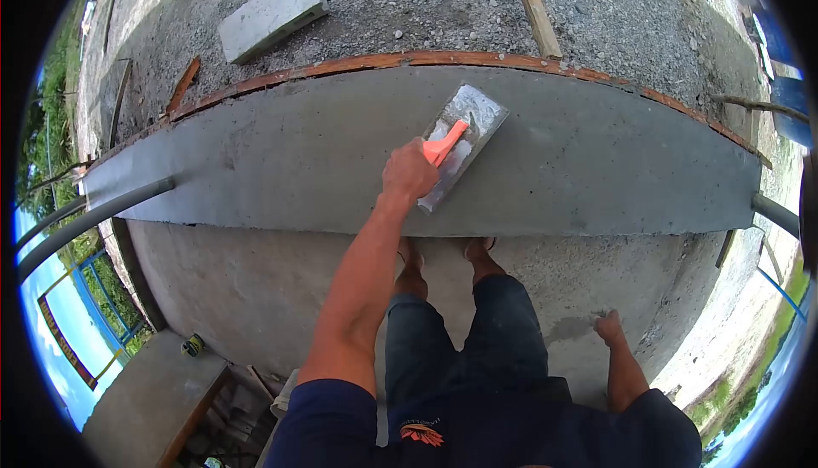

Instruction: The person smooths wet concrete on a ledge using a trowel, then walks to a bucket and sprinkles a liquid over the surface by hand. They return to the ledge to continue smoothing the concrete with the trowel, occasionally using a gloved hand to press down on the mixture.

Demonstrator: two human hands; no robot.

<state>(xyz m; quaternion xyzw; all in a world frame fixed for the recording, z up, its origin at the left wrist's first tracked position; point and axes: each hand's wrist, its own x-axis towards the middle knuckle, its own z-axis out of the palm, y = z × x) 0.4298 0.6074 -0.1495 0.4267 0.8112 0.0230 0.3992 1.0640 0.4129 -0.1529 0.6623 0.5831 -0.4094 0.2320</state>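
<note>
My left hand is wrapped round the orange handle of a rectangular plastering trowel. The trowel's metal blade, smeared with cement, lies on a strip of smooth wet concrete, slanting up to the right. Low on the right, my right hand hangs beside my leg with its fingers closed. Something small and grey shows at its fingertips, too small to name. Both my feet are at the near edge of the concrete strip, partly hidden by it.
A wooden form board borders the strip's far side, with gravel beyond. On the gravel lie a concrete block and a plank. Curved pipes rise at the left and right ends. A tape measure sits lower left.
</note>
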